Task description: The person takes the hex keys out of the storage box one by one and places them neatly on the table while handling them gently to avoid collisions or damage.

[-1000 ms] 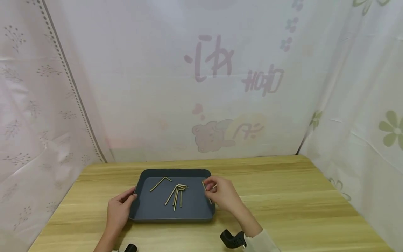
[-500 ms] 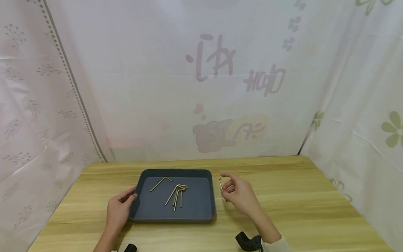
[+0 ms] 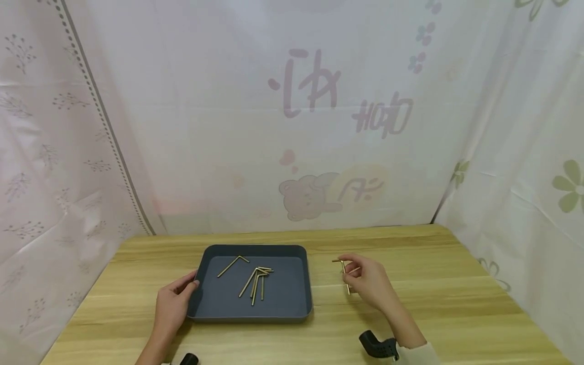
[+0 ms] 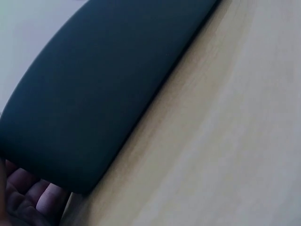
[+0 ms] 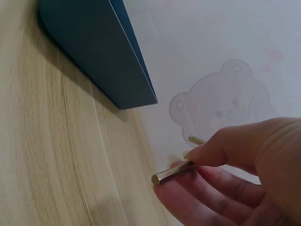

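A dark grey tray [image 3: 214,309] stands on the wooden table, and my left hand [image 3: 171,306] grips its left edge, thumb at the rim. The left wrist view shows the tray's outer wall [image 4: 94,94] with curled fingers [image 4: 47,197] against it. To the right of the tray, my right hand [image 3: 369,281] pinches a gold L-shaped hex key [image 3: 345,278] between thumb and fingers, its short arm pointing left. The right wrist view shows one end of the hex key [image 5: 171,173] close up. Several similar hex keys [image 3: 255,284] lie bunched mid-tray, and a separate hex key [image 3: 230,266] lies at upper left.
The wooden table [image 3: 438,289] extends right of the tray and in front of it. Pale printed curtains [image 3: 219,126] hang behind the table and at both sides. Black wrist mounts [image 3: 378,347] sit on the forearms.
My right hand has moved right, from the tray's right rim to over the table, carrying the hex key. My left hand, the tray and the other hex keys stay where they were.
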Motion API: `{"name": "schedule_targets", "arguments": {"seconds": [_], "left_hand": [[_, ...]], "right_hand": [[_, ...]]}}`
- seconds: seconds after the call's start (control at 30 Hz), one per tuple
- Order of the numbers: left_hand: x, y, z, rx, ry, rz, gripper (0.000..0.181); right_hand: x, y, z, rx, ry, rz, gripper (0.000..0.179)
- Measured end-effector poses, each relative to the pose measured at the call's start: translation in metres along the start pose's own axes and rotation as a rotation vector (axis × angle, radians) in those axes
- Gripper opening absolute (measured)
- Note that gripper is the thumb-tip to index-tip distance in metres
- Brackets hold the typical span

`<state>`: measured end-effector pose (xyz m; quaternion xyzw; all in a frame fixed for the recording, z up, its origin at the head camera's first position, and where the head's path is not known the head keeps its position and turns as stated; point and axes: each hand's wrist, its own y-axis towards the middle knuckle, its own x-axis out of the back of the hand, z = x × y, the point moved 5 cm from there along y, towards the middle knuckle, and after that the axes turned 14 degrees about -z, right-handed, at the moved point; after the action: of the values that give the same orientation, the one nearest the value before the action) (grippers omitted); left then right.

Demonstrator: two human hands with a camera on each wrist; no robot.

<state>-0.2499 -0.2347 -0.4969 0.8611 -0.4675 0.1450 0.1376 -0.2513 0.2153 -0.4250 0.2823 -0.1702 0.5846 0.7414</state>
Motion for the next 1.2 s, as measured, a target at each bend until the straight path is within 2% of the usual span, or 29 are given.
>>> {"name": "schedule_targets", "arguments": {"seconds": [0.23,0.53,0.93,1.2], "left_hand": [[-0.001,0.001,0.001,-0.013,0.023,0.01,0.037],[-0.001,0.001,0.001,-0.011,0.031,0.009,0.037],[-0.001,0.001,0.001,-0.008,0.031,0.018,0.037],[0.0,0.001,0.0,-0.018,0.041,0.016,0.037]], "right_hand": [[0.004,-0.002,-0.014,-0.07,-0.015,-0.008,0.036],[0.001,0.005,-0.031,-0.009,-0.174,-0.02,0.031],[0.006,0.007,-0.038,0.022,-0.246,-0.084,0.021],[0.005,0.008,-0.044,-0.01,-0.283,-0.11,0.018]]}}
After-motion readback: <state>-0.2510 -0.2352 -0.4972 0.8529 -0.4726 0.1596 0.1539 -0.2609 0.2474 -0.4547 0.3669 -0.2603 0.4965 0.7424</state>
